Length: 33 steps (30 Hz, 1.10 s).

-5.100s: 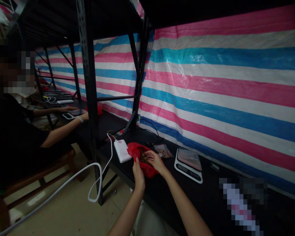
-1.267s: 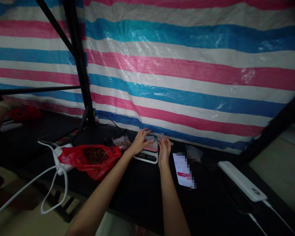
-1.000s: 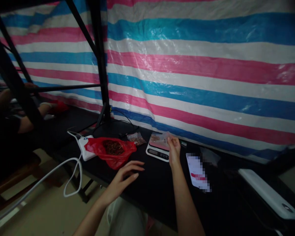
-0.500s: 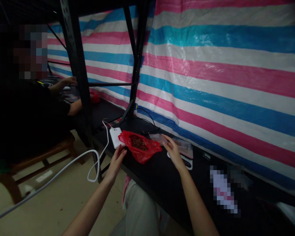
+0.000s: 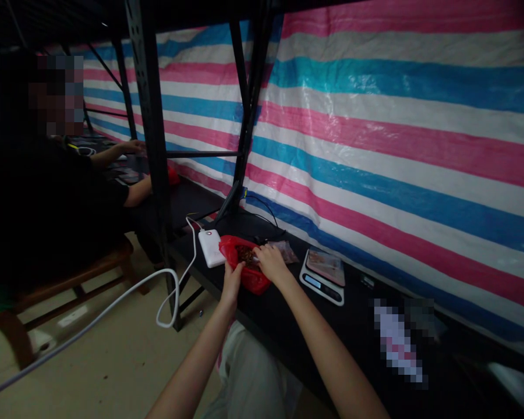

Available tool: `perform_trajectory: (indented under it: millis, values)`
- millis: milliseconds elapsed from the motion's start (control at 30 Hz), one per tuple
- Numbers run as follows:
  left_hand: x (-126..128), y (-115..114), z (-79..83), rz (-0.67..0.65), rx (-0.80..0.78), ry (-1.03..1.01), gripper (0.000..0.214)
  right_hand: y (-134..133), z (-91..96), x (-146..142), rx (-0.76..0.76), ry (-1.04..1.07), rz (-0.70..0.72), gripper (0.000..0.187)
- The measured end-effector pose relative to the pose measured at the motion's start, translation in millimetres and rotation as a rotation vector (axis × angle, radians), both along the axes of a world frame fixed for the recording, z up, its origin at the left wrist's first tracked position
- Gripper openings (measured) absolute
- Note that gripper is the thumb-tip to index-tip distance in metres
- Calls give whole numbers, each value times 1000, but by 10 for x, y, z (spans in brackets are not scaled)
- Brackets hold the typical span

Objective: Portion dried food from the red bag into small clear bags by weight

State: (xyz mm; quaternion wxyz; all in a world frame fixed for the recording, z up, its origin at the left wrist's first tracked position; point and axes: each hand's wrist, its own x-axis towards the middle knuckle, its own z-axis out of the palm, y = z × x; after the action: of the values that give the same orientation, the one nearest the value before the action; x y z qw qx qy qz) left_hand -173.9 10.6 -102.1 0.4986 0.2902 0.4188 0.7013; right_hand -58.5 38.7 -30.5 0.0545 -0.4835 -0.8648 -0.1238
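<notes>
A red plastic bag [image 5: 248, 277] full of small brown pieces lies open on the black shelf top [image 5: 288, 308]. My left hand [image 5: 233, 277] pinches the bag's near edge. My right hand [image 5: 268, 263] reaches into the bag's mouth with fingers curled; what they hold is hidden. A small clear packet of brown pieces [image 5: 287, 251] lies just behind the bag. Right of it stands a white digital scale [image 5: 324, 276] with a clear packet resting on its plate.
A white power bank [image 5: 211, 248] with a white cable [image 5: 166, 291] lies left of the bag. A phone [image 5: 397, 347] lies to the right. Black rack posts [image 5: 151, 134] rise at left; a striped tarp [image 5: 375, 145] backs the shelf. Another person [image 5: 48, 203] sits at left.
My right hand left the packet on the scale and moved left into the red bag. My left hand came from the bag's side and took hold of its near edge.
</notes>
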Motion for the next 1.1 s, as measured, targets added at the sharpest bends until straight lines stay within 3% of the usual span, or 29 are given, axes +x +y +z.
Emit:
perform_trajectory:
  millis: [400,967,1100]
  values:
    - [-32,33,-147,30,-9,17,30,62,-206,-35,-90,275,1,32]
    - [-3,7,-262,127,20,214,38,217,-432,-30,-291,853,75,35]
    - [-13,-21,-235,111,27,226,41,217,-455,-18,-356,1118,149,31]
